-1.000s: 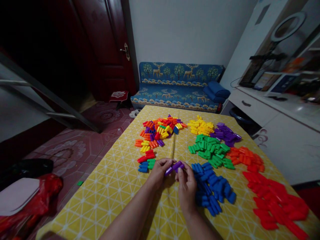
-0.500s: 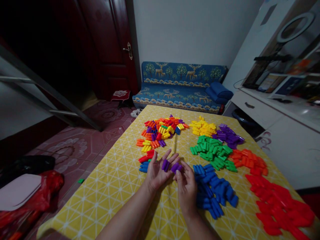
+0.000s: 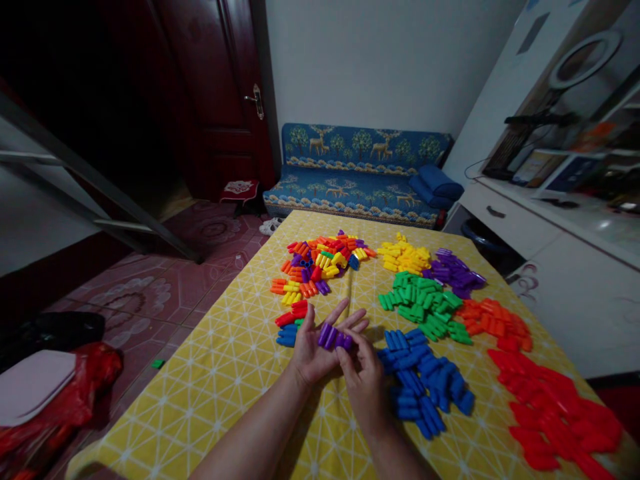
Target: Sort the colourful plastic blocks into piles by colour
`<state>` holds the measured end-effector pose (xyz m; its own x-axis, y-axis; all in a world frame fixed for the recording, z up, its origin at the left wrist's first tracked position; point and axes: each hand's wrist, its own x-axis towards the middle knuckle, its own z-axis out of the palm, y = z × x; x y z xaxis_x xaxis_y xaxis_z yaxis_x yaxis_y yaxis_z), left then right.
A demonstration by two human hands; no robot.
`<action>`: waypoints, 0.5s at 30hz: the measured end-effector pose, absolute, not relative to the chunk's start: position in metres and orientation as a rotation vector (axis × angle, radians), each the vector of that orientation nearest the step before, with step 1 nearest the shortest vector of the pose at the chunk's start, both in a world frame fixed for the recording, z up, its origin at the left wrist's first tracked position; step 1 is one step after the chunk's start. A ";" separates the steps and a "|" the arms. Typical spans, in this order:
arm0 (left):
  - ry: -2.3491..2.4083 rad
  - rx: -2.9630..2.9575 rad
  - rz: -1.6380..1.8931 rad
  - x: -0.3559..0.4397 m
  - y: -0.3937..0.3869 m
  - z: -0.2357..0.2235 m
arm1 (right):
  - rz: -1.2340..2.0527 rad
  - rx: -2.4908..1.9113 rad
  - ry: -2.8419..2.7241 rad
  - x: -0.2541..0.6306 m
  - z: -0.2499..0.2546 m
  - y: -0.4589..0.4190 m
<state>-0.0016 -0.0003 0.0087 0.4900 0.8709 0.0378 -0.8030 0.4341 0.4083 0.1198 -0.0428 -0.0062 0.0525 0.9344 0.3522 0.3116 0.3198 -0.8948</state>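
My left hand (image 3: 315, 343) lies palm up over the yellow tablecloth, fingers spread, with a purple toy building block (image 3: 327, 335) resting on the palm. Between the thumb and fingers of my right hand (image 3: 363, 373) is another purple block (image 3: 343, 341), against or very close to the first. Their exact joint is too small to make out. Just left of my left hand are blue blocks (image 3: 287, 336) and red blocks (image 3: 291, 313). A pile of blue blocks (image 3: 425, 373) lies right beside my right hand.
A mixed-colour pile (image 3: 325, 257) lies at the table's far left. Sorted piles stand to the right: yellow (image 3: 404, 255), purple (image 3: 455, 272), green (image 3: 425, 300), orange (image 3: 495, 319) and red (image 3: 555, 400). Beyond the table (image 3: 200, 387) is a blue sofa (image 3: 360, 183).
My right hand has moved left over the left palm, bringing its purple block up to the one lying there. The gap between the two purple blocks has closed.
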 end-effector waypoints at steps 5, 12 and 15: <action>0.267 0.401 1.073 0.003 -0.004 0.010 | 0.700 -1.255 -1.614 0.119 -0.007 -0.046; 0.343 0.477 1.122 0.013 -0.013 0.019 | 0.674 -1.284 -1.594 0.116 -0.006 -0.045; 0.349 0.459 1.102 0.012 -0.010 0.020 | 0.794 -1.234 -1.425 0.114 -0.001 -0.045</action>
